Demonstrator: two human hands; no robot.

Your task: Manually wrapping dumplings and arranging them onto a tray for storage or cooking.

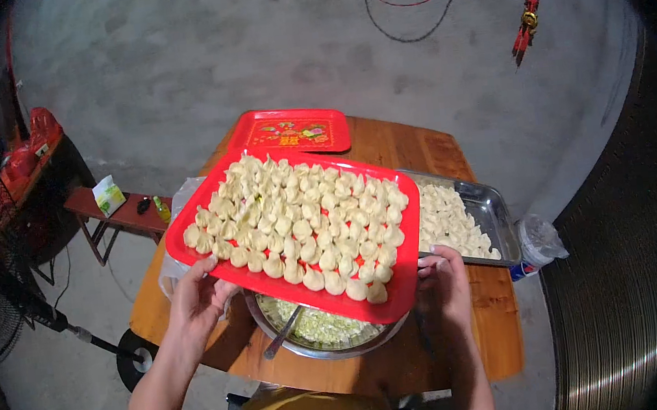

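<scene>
Between my two hands a red rectangular tray (406, 300) is held up above the table, tilted a little with its right side lower. Rows of small pale dumplings (297, 208) cover most of it. My left hand (197, 293) grips the near left edge, thumb on the rim. On the right edge, my right hand (443, 271) has its fingers curled round the rim. Under the tray's near edge stands a steel bowl (343, 354) of chopped green and white filling (316, 326), partly hidden, with a metal spoon (284, 332) leaning in it.
A wooden table (490, 324) carries a second red tray (337, 129) at the back and a steel pan (505, 227) of dumplings at right. A tub (534, 244) stands beyond the right edge. At left are a bench (127, 212) and a black stand fan (80, 333).
</scene>
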